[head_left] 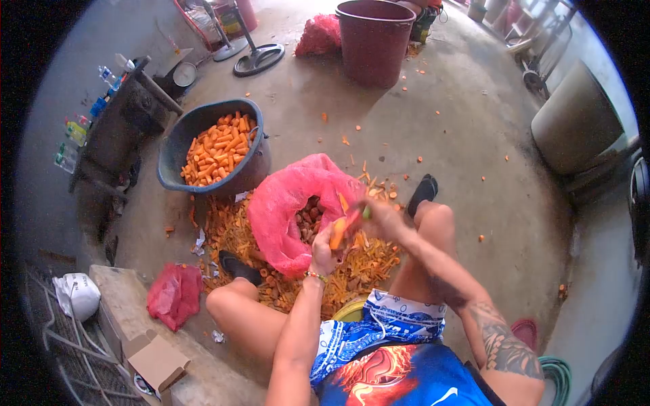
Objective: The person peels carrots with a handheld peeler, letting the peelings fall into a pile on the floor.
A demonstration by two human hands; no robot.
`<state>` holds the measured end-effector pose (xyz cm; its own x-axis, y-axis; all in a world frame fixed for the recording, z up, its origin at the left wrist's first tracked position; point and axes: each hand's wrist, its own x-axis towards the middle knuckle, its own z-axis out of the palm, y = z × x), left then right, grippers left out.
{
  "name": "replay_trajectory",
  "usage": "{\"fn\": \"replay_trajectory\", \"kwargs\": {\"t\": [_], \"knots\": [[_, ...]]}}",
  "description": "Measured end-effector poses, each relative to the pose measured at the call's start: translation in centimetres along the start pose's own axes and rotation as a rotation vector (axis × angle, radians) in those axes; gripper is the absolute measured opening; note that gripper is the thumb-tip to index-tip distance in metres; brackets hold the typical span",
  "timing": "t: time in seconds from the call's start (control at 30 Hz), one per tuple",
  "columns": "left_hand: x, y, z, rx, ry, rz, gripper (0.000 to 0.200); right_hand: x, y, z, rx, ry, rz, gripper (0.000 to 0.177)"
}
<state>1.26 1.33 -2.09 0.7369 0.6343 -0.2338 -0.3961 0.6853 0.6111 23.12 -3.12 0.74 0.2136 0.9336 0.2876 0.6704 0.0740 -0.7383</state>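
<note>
My left hand (323, 256) is closed round a carrot (337, 234), holding it over the near right rim of a pink mesh sack (274, 227). My right hand (384, 219), smeared by motion, grips what looks like a peeler (366, 212) with a green part showing; its blade is too blurred to make out. Inside the open sack lie brownish, unpeeled carrots (309, 220). Orange peelings (233, 227) and carrot ends cover the floor beneath the sack and between my legs. Beyond the sack to the left, a dark tub (261, 159) holds a heap of peeled orange carrots (220, 150).
A large maroon bin (376, 47) stands at the back beside another pink sack (319, 35). A crumpled pink sack (175, 296) and a cardboard box (157, 360) are at my left. A grey barrel (575, 125) leans by the right wall. Carrot bits dot the concrete.
</note>
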Motion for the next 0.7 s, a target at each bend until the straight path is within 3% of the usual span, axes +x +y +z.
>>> {"fn": "replay_trajectory", "kwargs": {"t": [0.07, 0.1, 0.2, 0.23, 0.33, 0.4, 0.47, 0.57, 0.6, 0.67, 0.7], "knots": [[-1.1, 0.9, 4.7, 0.212, 0.308, 0.024, 0.042, -1.7, -0.4, 0.8, -0.034, -0.119, -0.205, 0.041], [-1.6, 1.4, 4.5, 0.179, 0.256, -0.048, 0.042, -1.0, 1.2, 0.4, -0.088, -0.066, -0.103, 0.043], [-0.9, 0.4, 0.4, 0.105, 0.044, -0.026, 0.046, 1.7, 0.8, -1.7, 0.025, 0.088, 0.408, 0.044], [-0.7, 0.3, 0.1, 0.006, 0.020, -0.053, 0.046, 0.9, 0.3, -0.7, 0.030, 0.174, -0.022, 0.045], [-1.4, 1.2, 2.7, 0.335, 0.210, -0.003, 0.047, -1.9, -1.3, 0.6, -0.030, -0.131, -0.209, 0.046], [-1.7, 0.3, 1.4, 0.279, 0.135, -0.007, 0.043, -0.4, 2.9, 0.3, 0.019, -0.088, 0.159, 0.050], [-1.7, 0.8, 2.7, 0.284, 0.142, 0.023, 0.041, 2.4, 0.1, -3.0, -0.022, -0.018, 0.442, 0.059], [-1.5, 0.2, 1.8, 0.575, 0.174, 0.090, 0.039, 1.5, 1.2, -2.4, 0.102, -0.195, 0.066, 0.064], [-1.5, 0.2, 1.9, 0.669, 0.189, 0.115, 0.038, 1.6, 0.5, -2.3, -0.084, -0.205, 0.061, 0.065], [-1.6, 0.1, 1.7, 0.589, 0.207, 0.094, 0.037, 1.5, 0.0, -3.5, -0.205, -0.150, 0.227, 0.052], [-1.5, 0.2, 1.7, 0.549, 0.216, 0.088, 0.036, 1.6, 0.6, -3.3, -0.223, -0.121, 0.212, 0.051]]}}
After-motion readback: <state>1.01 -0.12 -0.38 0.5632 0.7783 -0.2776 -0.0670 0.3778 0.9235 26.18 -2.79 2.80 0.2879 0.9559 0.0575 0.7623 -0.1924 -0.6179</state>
